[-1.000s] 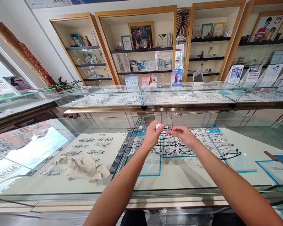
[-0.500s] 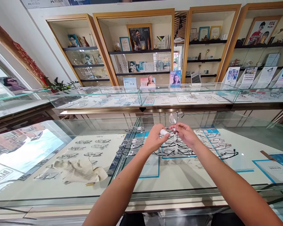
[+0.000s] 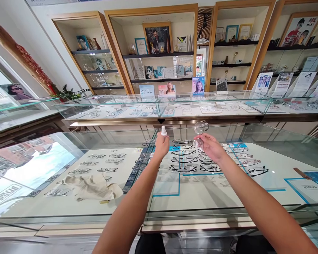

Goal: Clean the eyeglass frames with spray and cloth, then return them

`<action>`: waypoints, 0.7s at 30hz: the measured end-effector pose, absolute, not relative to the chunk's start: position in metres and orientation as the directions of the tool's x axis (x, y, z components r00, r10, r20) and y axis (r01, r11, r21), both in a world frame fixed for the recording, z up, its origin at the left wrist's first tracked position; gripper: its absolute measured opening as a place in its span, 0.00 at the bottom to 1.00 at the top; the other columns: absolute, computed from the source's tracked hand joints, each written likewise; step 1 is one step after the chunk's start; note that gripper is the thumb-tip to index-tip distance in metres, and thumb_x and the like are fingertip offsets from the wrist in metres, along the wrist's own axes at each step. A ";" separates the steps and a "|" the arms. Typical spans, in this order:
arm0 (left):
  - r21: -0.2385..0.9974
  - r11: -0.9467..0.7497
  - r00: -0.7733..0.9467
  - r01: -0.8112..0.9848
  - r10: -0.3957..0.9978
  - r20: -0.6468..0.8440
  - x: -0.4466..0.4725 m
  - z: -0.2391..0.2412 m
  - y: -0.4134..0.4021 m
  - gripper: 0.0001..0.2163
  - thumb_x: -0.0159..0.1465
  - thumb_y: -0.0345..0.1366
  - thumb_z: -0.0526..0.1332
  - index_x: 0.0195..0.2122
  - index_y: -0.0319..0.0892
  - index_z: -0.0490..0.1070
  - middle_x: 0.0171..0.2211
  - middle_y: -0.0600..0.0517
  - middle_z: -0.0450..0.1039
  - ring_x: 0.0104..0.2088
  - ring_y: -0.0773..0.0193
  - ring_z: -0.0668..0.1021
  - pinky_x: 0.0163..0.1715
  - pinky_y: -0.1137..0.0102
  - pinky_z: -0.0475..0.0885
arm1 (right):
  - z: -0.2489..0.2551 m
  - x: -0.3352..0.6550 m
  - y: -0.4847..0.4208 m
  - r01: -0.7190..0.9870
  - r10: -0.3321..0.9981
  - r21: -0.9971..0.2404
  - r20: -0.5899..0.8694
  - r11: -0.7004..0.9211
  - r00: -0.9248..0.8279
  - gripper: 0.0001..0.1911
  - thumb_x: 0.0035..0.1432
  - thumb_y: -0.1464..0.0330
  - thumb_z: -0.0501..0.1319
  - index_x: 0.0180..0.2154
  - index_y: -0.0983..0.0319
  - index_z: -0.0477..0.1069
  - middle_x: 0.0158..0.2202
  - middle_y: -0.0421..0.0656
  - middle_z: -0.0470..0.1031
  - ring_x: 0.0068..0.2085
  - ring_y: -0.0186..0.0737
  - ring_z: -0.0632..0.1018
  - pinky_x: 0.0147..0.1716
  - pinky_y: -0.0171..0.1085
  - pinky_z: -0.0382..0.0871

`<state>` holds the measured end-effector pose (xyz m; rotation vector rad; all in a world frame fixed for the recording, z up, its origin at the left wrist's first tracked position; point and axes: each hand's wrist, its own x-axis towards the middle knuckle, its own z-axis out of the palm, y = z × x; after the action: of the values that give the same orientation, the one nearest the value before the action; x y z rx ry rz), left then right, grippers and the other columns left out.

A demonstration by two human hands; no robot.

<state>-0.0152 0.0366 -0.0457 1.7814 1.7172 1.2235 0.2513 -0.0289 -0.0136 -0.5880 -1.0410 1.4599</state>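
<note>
My left hand (image 3: 162, 145) is wrapped round a small white spray bottle (image 3: 163, 131), its nozzle pointing up. Between the fingers of my right hand (image 3: 210, 146) is a pair of eyeglasses (image 3: 201, 127) with thin rims, held on end so one lens stands above the other. Both hands are raised over the glass display counter, apart from each other. Below them lie rows of dark-framed glasses (image 3: 184, 159). A crumpled beige cloth (image 3: 91, 187) rests on the counter to the left.
The glass counter's front edge (image 3: 201, 213) runs across before me. More glasses (image 3: 107, 170) lie at the left. A blue-edged card (image 3: 306, 188) is at the right. Behind stands another glass showcase (image 3: 212, 111), with wooden-framed shelves (image 3: 196, 35) along the wall.
My left hand has moved left, away from the eyeglasses, and the spray bottle has turned from lying sideways to upright. The eyeglasses in my right hand are slightly higher and turned.
</note>
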 end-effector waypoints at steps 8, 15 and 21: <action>0.701 -0.041 -0.136 0.712 0.972 0.194 -0.022 -0.058 0.041 0.05 0.69 0.36 0.63 0.44 0.45 0.69 0.45 0.44 0.82 0.45 0.51 0.81 0.45 0.63 0.71 | -0.016 0.253 -0.027 -0.496 0.959 -0.863 0.215 0.097 -0.187 0.19 0.46 0.53 0.84 0.31 0.56 0.83 0.39 0.42 0.87 0.35 0.37 0.78 0.37 0.38 0.70; 0.655 0.006 -0.118 0.756 0.985 0.128 -0.020 -0.058 0.038 0.06 0.69 0.35 0.65 0.45 0.45 0.70 0.46 0.43 0.83 0.45 0.50 0.83 0.42 0.64 0.71 | -0.017 0.252 -0.027 -0.499 0.960 -0.862 0.211 0.093 -0.186 0.19 0.46 0.53 0.84 0.30 0.57 0.82 0.39 0.43 0.87 0.35 0.37 0.78 0.36 0.39 0.69; 0.655 0.004 -0.102 0.756 0.989 0.111 -0.016 -0.057 0.034 0.13 0.67 0.37 0.67 0.51 0.45 0.69 0.49 0.42 0.83 0.49 0.47 0.84 0.45 0.61 0.73 | -0.015 0.251 -0.028 -0.489 0.960 -0.868 0.205 0.090 -0.188 0.20 0.46 0.53 0.84 0.31 0.56 0.82 0.39 0.43 0.87 0.35 0.37 0.78 0.36 0.39 0.70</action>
<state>-0.0160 0.0342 -0.0569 1.7938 1.9059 0.8287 0.2514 -0.0282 -0.0148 -0.6058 -1.0606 1.4548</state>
